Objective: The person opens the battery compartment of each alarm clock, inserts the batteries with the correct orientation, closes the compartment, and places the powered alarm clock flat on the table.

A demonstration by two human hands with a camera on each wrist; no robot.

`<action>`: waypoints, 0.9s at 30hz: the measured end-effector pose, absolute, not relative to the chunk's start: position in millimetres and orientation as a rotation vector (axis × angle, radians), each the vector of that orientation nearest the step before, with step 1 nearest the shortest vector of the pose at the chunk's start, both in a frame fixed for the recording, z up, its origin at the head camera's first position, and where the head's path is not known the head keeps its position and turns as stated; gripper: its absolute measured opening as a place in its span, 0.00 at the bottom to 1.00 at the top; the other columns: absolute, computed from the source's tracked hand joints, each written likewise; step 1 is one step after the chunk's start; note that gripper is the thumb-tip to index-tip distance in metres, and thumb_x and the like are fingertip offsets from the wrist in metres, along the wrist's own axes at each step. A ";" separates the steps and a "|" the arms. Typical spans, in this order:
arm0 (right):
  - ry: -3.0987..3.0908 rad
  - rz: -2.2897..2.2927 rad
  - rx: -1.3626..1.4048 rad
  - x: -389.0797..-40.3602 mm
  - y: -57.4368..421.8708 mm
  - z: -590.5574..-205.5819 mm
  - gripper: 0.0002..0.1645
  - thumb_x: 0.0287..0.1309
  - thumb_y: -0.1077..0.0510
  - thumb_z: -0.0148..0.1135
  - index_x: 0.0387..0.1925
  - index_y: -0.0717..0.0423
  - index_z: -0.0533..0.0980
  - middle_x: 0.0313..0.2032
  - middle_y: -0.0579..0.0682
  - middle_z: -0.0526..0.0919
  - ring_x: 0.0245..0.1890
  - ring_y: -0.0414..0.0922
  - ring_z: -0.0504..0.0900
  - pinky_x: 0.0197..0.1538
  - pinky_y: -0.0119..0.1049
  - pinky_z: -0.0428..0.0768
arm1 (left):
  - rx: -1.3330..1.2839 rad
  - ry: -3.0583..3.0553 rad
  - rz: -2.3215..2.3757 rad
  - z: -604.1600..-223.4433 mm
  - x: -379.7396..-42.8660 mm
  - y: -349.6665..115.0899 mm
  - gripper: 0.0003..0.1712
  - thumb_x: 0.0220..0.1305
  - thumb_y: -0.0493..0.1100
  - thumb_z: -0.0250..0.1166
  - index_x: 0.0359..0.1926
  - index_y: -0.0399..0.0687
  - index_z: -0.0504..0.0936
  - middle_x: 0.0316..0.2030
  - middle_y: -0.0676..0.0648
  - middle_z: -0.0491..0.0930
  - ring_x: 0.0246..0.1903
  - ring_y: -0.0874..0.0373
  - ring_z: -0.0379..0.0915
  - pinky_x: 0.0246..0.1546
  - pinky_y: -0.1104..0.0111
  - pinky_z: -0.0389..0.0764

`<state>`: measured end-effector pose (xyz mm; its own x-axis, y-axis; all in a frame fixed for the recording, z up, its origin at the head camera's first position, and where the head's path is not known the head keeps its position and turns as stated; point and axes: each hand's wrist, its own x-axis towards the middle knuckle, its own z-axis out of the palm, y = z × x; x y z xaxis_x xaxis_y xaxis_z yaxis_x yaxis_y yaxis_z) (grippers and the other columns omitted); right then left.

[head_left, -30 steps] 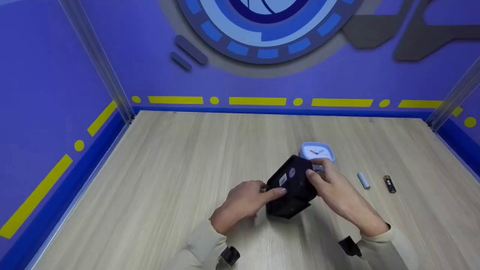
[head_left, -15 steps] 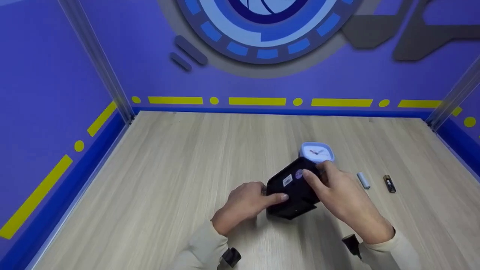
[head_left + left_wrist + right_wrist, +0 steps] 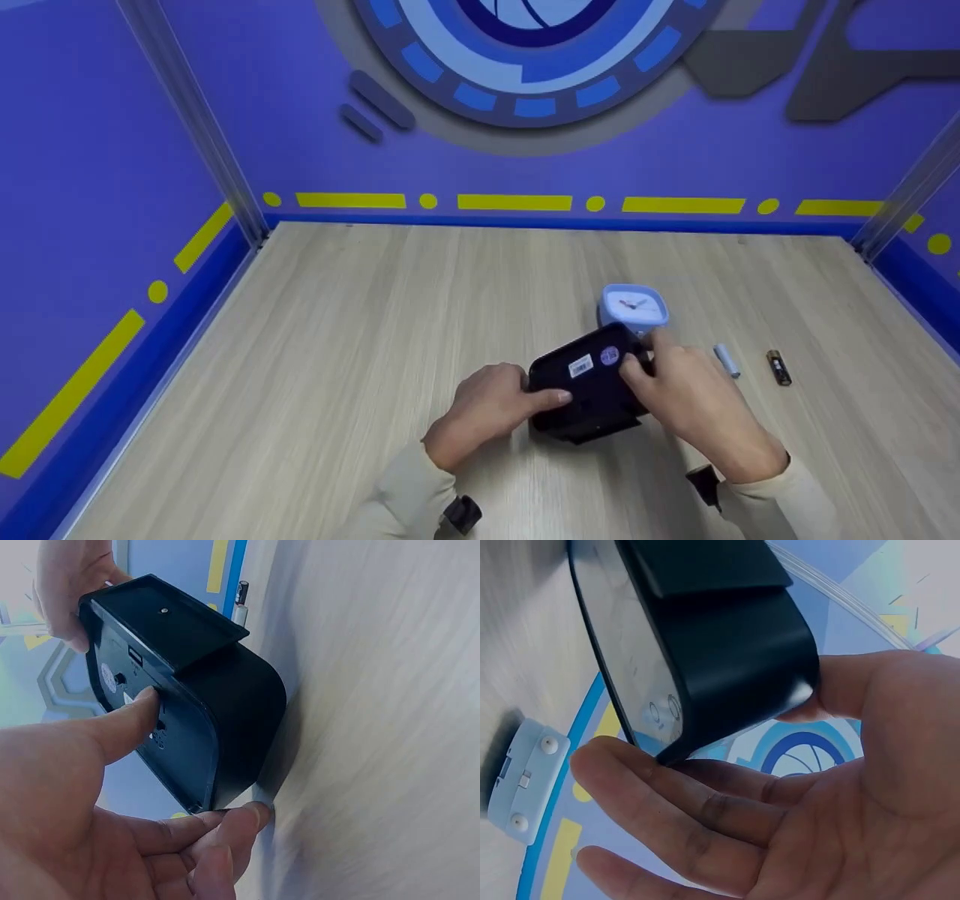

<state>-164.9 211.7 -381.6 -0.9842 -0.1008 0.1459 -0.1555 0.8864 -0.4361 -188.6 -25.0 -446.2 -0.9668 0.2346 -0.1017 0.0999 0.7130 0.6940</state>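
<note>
A black desk clock [image 3: 600,409], box-shaped with rounded corners, is held tilted above the table between both hands. Its back, with a white label and a round purple sticker, faces my head view. My left hand [image 3: 487,401] grips the left end, thumb across the back and fingers underneath. On the other end my right hand [image 3: 694,394] pinches the upper corner between thumb and fingers. Knobs, a small slot and a projecting base [image 3: 165,626] show in the left wrist view. Part of its glossy front [image 3: 634,652] appears in the right wrist view.
Just behind the black clock stands a light blue alarm clock [image 3: 634,306]. To its right lie a grey battery [image 3: 726,361] and a black-and-gold battery [image 3: 779,368]. Blue printed panels [image 3: 525,172] border the wooden table [image 3: 375,300].
The black clock has rotated clockwise in the head view, its right end moving lower. My right hand shifts slightly right and down with it; the left hand stays nearly in place.
</note>
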 end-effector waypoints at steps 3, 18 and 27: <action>-2.932 0.675 0.198 -166.7 212.4 -384.4 0.17 0.71 0.53 0.61 0.45 0.67 0.75 0.27 0.57 0.82 0.22 0.49 0.76 0.26 0.48 0.73 | 0.260 2.740 1.087 -446.4 -187.9 -24.9 0.32 0.58 0.70 0.74 0.19 0.53 0.73 0.17 0.56 0.69 0.18 0.59 0.66 0.22 0.65 0.65; -2.948 0.594 0.262 -171.5 216.7 -394.7 0.10 0.75 0.58 0.56 0.39 0.63 0.72 0.21 0.51 0.72 0.19 0.49 0.72 0.24 0.46 0.69 | 0.318 2.731 1.040 -449.7 -189.7 -25.1 0.31 0.70 0.60 0.69 0.14 0.53 0.73 0.09 0.57 0.68 0.14 0.61 0.64 0.20 0.67 0.63; -2.879 0.419 0.297 -172.3 219.9 -402.5 0.10 0.66 0.60 0.63 0.33 0.61 0.72 0.19 0.50 0.71 0.18 0.51 0.71 0.23 0.56 0.72 | 0.375 2.822 0.949 -446.6 -186.0 -22.4 0.24 0.73 0.44 0.64 0.17 0.49 0.73 0.15 0.54 0.69 0.18 0.59 0.66 0.23 0.64 0.66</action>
<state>-172.3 219.9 -402.5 -0.9562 -0.1666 0.2407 -0.2283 0.9391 -0.2569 -186.0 -22.4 -446.6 -0.9591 0.2781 -0.0533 0.1893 0.7698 0.6096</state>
